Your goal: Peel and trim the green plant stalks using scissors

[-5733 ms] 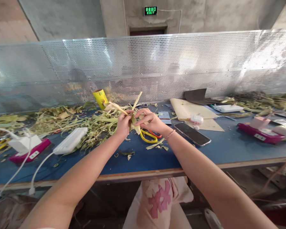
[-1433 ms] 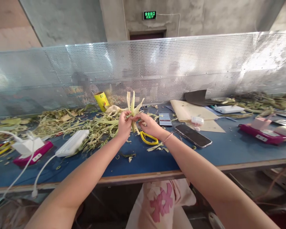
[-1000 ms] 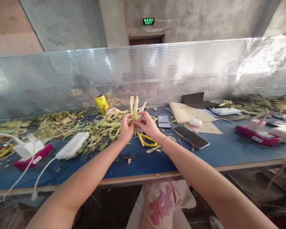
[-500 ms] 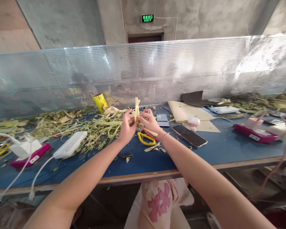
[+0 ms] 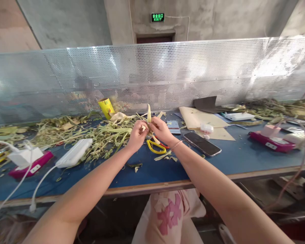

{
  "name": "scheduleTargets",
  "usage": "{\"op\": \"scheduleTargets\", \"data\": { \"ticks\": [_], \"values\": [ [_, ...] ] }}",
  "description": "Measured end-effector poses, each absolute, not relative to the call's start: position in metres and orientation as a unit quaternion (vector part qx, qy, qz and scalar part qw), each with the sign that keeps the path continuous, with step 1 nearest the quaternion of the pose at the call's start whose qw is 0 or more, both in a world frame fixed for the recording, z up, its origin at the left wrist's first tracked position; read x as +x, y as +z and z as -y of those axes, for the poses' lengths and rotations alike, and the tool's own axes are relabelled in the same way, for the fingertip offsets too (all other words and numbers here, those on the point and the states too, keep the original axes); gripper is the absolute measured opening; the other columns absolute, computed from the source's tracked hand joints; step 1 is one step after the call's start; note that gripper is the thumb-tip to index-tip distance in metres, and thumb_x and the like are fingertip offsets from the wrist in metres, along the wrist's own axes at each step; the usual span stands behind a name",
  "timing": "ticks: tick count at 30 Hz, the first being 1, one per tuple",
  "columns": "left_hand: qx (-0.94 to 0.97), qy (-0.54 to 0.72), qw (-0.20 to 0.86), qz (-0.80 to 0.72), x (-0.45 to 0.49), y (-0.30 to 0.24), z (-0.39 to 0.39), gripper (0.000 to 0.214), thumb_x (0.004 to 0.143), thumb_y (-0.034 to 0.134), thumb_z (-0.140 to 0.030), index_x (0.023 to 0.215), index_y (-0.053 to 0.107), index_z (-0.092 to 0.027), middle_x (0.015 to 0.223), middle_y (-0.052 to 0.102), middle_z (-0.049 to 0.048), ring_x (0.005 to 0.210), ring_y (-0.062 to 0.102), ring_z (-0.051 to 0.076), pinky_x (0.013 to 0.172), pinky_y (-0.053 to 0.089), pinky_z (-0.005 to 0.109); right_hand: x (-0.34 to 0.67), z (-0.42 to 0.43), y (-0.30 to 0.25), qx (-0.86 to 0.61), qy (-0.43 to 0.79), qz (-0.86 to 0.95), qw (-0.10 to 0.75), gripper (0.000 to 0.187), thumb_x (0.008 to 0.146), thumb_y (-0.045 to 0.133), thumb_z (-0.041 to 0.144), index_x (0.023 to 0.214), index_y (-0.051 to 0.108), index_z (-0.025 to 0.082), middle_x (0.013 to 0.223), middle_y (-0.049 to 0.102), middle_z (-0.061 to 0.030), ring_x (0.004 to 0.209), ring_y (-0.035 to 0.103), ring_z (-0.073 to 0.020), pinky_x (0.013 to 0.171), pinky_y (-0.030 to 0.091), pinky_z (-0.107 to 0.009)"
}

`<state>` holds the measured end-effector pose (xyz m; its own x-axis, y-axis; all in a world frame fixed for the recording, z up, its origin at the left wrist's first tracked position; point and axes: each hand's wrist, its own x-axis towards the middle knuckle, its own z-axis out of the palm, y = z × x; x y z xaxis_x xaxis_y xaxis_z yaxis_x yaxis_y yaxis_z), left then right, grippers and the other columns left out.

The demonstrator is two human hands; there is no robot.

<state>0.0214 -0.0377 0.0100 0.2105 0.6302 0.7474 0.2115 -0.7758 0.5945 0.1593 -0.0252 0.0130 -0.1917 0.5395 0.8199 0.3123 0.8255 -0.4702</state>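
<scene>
A pale yellow-green strip of plant leaf [image 5: 149,113] stands upright between my hands, its tip pointing up. My right hand [image 5: 162,130] pinches it low down with thumb and fingers. Close beside it, my left hand [image 5: 137,136] is closed, and a small pale end of leaf pokes out between its fingers. Where the strips run between the two hands is hidden by the fingers. Just below my hands lie yellow-handled scissors [image 5: 156,149], partly covered by my right hand. A heap of dried leaf strips [image 5: 112,134] spreads to the left of my left hand.
On the blue table [image 5: 152,174] are a white power bank [image 5: 75,152], a magenta power strip [image 5: 32,164], a dark phone [image 5: 202,144], a beige paper [image 5: 198,118] and a yellow can [image 5: 106,107]. A perforated metal screen [image 5: 152,71] stands behind.
My right hand has shifted slightly up the strip. The upright part now looks narrower and pointed instead of broad and split at the top. My left hand has curled in more.
</scene>
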Motion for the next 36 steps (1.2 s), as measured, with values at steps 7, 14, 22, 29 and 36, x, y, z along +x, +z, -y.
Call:
{"op": "scheduleTargets", "data": {
  "ticks": [7,14,22,29,36],
  "values": [
    [0.748,0.558,0.18,-0.312,0.018,0.011,0.034,0.003,0.071,0.056,-0.019,0.071,0.054,-0.02,0.079,0.053,0.0014,0.079,0.052,0.014,0.076,0.043,0.03,0.156,0.025,0.012,-0.324,0.134,0.724,0.594,0.019,0.082,0.041,0.028,0.065,0.035,0.021,0.061,0.038,0.0034,0.057,0.038,-0.0098,0.056,0.032,-0.023],
    [0.676,0.596,0.292,-0.319,0.022,0.011,0.032,0.016,0.067,0.062,-0.028,0.076,0.052,-0.018,0.073,0.055,-0.0001,0.069,0.054,0.012,0.069,0.045,0.027,0.156,0.023,0.011,-0.313,0.158,0.718,0.601,0.015,0.082,0.039,0.028,0.069,0.037,0.021,0.067,0.043,0.0008,0.065,0.045,-0.0117,0.061,0.039,-0.025],
    [0.623,0.633,0.364,-0.28,0.023,0.003,0.024,0.024,0.067,0.064,-0.033,0.08,0.051,-0.017,0.076,0.056,0.0002,0.072,0.056,0.012,0.074,0.047,0.03,0.155,0.019,0.009,-0.303,0.214,0.685,0.627,0.016,0.082,0.039,0.033,0.071,0.038,0.021,0.066,0.042,0.0014,0.063,0.044,-0.0104,0.06,0.044,-0.025],
    [0.536,0.677,0.43,-0.264,0.028,0.004,0.024,0.019,0.067,0.064,-0.026,0.075,0.048,-0.017,0.069,0.053,-0.0029,0.067,0.053,0.008,0.074,0.045,0.025,0.153,0.024,0.011,-0.284,0.234,0.671,0.644,0.015,0.082,0.04,0.034,0.074,0.039,0.021,0.07,0.045,0.0011,0.065,0.046,-0.0106,0.061,0.044,-0.025],
    [0.506,0.671,0.451,-0.301,0.032,0.005,0.03,0.024,0.065,0.065,-0.03,0.073,0.046,-0.019,0.072,0.054,-0.0027,0.069,0.053,0.009,0.063,0.043,0.022,0.149,0.025,0.009,-0.322,0.173,0.687,0.629,0.01,0.08,0.042,0.027,0.072,0.041,0.02,0.069,0.045,0.0005,0.065,0.045,-0.012,0.063,0.04,-0.027]
  ]
}}
